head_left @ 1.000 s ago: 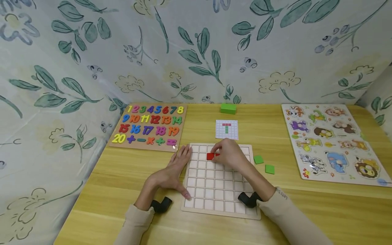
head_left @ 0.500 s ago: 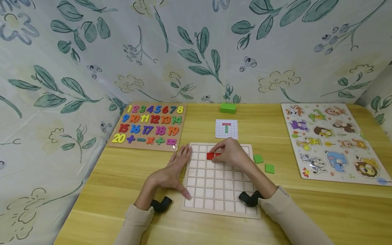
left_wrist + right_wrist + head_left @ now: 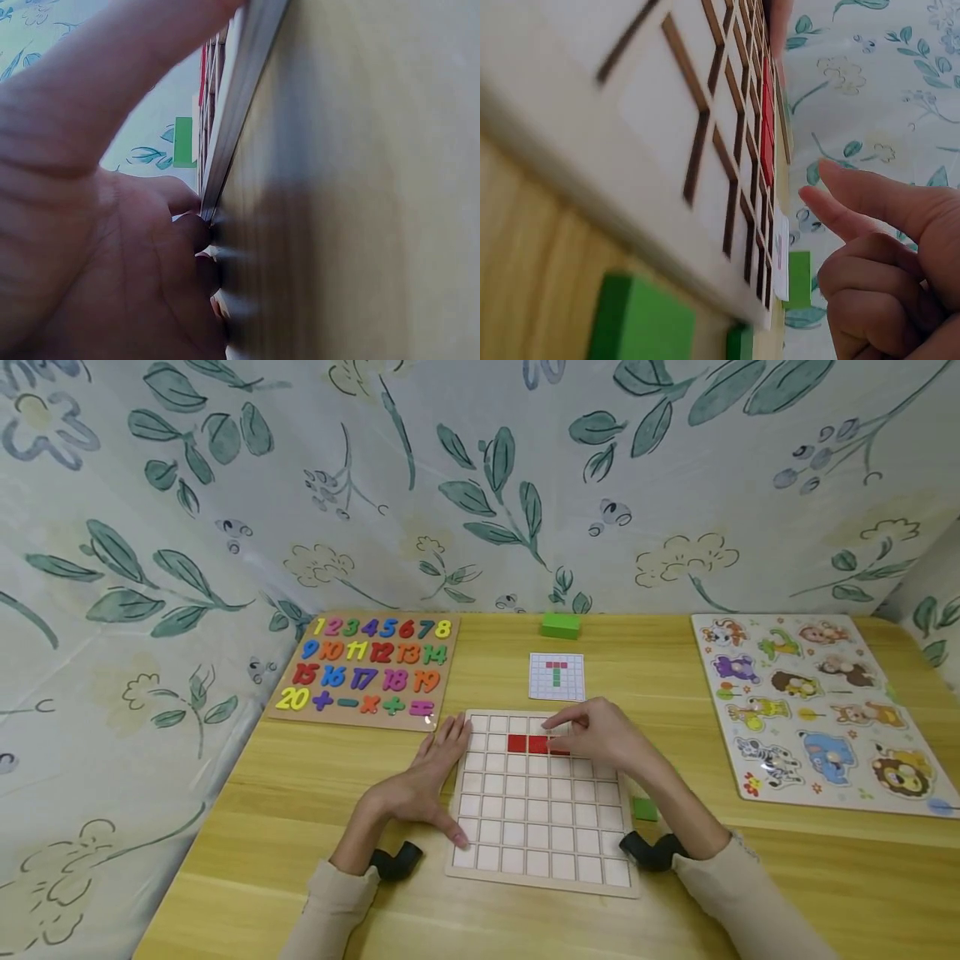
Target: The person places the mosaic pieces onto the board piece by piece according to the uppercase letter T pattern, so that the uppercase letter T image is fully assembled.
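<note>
A pale wooden grid board (image 3: 537, 887) lies before me. Three red square tiles (image 3: 537, 744) sit side by side in its second row from the far edge; the rightmost is partly behind my right hand. My left hand (image 3: 416, 781) lies along the board's left edge, fingers spread and thumb at the near left corner. Just above the red row, my right hand (image 3: 600, 735) is raised with thumb and index finger apart. Nothing shows between them in the right wrist view. A green tile (image 3: 645, 809) lies right of the board; a second green tile (image 3: 739, 341) shows in the right wrist view.
Behind the board lies a card (image 3: 557, 677) printed with a red and green T, and beyond it a green block (image 3: 560, 626). A number puzzle (image 3: 363, 672) lies at left, an animal puzzle (image 3: 817, 718) at right. Floral cloth (image 3: 480, 485) hangs behind.
My right hand has let go of a red tile and drawn back right, uncovering the red row. Its arm now hides two green tiles seen before and uncovers another. My left hand has stayed put.
</note>
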### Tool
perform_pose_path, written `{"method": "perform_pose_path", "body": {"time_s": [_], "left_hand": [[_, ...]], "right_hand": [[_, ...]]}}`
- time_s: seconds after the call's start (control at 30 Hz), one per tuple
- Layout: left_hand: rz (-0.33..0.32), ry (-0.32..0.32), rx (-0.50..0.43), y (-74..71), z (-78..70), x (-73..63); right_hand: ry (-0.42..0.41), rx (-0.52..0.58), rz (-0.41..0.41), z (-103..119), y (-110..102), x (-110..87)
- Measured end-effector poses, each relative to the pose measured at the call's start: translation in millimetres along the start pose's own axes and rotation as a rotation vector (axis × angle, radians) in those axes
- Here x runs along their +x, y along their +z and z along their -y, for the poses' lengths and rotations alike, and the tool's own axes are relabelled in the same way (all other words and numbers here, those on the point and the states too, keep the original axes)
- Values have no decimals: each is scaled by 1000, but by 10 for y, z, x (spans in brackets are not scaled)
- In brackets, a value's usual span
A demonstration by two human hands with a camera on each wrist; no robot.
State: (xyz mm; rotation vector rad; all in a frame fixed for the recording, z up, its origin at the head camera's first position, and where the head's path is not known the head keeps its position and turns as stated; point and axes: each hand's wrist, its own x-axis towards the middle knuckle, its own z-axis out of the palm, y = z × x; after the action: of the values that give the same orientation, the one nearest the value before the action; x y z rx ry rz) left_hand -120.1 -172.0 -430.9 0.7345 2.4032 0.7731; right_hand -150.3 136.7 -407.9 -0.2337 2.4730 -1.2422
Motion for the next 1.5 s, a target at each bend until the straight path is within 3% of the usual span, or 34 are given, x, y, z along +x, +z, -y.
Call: {"method": "perform_pose_path", "body": {"time_s": [0.27,0.63,0.83,1.17,1.37,1.5], "left_hand": [[-5,-3,-14,2,31,-31],[-12,-1,-24,26,46,-22],[-8,3,-23,22,34,-15],[-5,-7,-16,9,-5,7],[0,-7,-10,11,-10,7],[4,-7,-16,8,-17,-2]], "right_hand": [[33,-30,-57,-361,-417,-400],[119,-10,-60,-622,-522,-569],[117,-12,-86,-652,-513,-574],[162,-126,-106,-612,-511,-603],[108,-155,-139,-546,-558,-635],[71,-144,-148,-401,-468,-612]]}}
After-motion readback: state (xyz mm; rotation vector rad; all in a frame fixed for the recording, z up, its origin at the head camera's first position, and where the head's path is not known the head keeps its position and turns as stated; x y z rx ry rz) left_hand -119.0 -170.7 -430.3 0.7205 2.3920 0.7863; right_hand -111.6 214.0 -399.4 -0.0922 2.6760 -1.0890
